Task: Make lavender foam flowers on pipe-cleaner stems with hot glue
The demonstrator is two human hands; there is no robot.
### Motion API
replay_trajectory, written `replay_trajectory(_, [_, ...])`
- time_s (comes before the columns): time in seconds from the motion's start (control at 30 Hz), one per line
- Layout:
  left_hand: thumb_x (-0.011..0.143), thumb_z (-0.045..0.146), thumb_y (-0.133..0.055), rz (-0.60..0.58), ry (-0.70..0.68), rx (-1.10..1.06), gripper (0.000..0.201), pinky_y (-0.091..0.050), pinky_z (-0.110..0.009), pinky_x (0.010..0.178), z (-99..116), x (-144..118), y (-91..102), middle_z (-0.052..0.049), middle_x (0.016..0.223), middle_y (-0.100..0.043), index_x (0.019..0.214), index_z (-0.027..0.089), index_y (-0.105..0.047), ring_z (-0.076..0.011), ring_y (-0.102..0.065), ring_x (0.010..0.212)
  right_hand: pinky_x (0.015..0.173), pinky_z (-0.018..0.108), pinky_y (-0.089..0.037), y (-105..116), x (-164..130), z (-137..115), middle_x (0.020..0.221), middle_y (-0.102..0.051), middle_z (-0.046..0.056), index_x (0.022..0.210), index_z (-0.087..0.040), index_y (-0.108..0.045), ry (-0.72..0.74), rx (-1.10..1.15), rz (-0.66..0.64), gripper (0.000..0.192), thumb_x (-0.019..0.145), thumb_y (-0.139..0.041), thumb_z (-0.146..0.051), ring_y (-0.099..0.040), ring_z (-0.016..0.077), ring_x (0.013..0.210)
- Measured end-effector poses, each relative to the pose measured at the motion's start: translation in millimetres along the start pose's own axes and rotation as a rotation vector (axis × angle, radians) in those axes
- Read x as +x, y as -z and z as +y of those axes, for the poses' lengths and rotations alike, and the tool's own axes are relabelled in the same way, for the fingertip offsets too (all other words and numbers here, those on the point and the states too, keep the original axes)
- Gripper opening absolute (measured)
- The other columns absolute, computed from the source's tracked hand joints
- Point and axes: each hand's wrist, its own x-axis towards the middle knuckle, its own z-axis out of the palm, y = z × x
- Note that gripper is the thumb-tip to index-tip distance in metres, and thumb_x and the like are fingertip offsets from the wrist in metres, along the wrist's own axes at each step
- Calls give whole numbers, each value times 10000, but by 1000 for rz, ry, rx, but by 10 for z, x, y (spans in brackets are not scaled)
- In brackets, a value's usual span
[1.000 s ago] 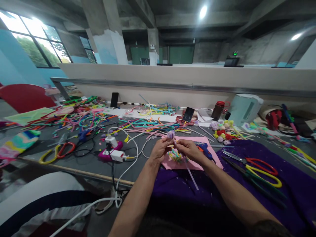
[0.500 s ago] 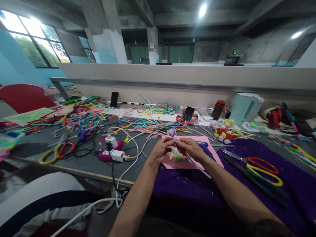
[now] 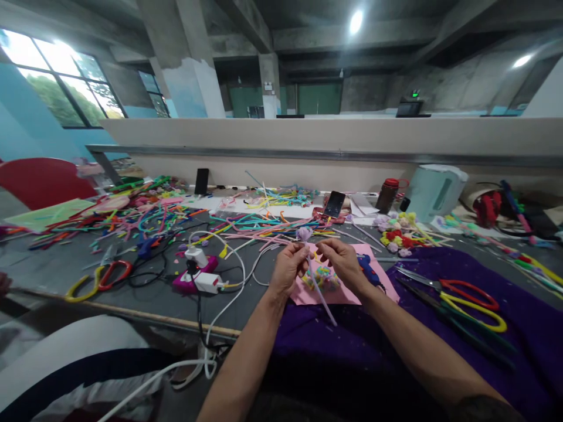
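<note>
My left hand (image 3: 288, 268) pinches a lilac pipe cleaner flower (image 3: 304, 234) just below its head, over the pink sheet (image 3: 303, 296). Its long pale stem (image 3: 323, 299) slants down and to the right. My right hand (image 3: 342, 262) is just right of the flower, fingers bent with a gap between thumb and forefinger, and I see nothing in them. Under the hands, a cluster of small pastel pieces (image 3: 324, 276) sits on the sheet. A blue glue gun (image 3: 370, 271) lies by my right wrist, partly hidden.
Scissors with red and yellow handles (image 3: 472, 302) rest on the purple cloth (image 3: 440, 264). Another pair of scissors (image 3: 100, 280) and a power strip with chargers (image 3: 200, 276) are at left. Loose pipe cleaners (image 3: 259, 225), a phone (image 3: 334, 204) and a kettle (image 3: 435, 193) stand behind.
My right hand has let go of the flower's stem and moved slightly right. The stem now hangs more steeply from my left hand, which still holds the flower.
</note>
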Motion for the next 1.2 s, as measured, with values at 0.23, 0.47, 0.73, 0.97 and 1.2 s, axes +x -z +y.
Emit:
replay_trajectory(0.23, [692, 362, -650, -42, -38, 52, 236, -250, -162, 331, -24, -22, -29, 24, 632, -584, 755, 141, -596, -14, -405, 372, 473, 221, -414, -49, -51, -79, 744, -631, 24, 851, -198, -654, 52, -57, -14, 197, 796, -503, -313, -559, 121, 561])
replay_trajectory(0.47, [664, 374, -673, 11, -48, 66, 246, -266, -167, 335, -35, -33, -45, 39, 579, -562, 734, 149, -604, -21, -400, 362, 505, 231, -417, -69, -72, -104, 725, -618, 16, 825, -210, -655, 147, -144, -5, 185, 819, -481, -273, -555, 118, 539])
replay_trajectory(0.73, [654, 370, -682, 25, -52, 75, 265, -285, -154, 342, -38, -31, -55, 37, 574, -555, 746, 133, -607, -24, -413, 374, 539, 223, -432, -58, -81, -153, 712, -602, 15, 838, -193, -657, 225, -215, -5, 199, 833, -468, -256, -553, 111, 540])
replay_trajectory(0.97, [662, 345, -680, 60, -82, -19, 257, -308, -143, 354, -49, -34, -61, 28, 602, -577, 783, 129, -612, -27, -446, 398, 507, 209, -425, -43, -69, -158, 667, -634, 16, 759, -171, -660, 126, -195, -22, 220, 820, -480, -282, -564, 112, 525])
replay_trajectory(1.2, [654, 308, -687, 50, -51, -173, 251, -288, -135, 332, 1, -42, -54, -2, 689, -642, 784, 135, -560, -31, -484, 397, 445, 191, -364, -30, -96, -165, 482, -486, -41, 573, -170, -499, 46, -121, 19, 269, 792, -513, -326, -471, 86, 439])
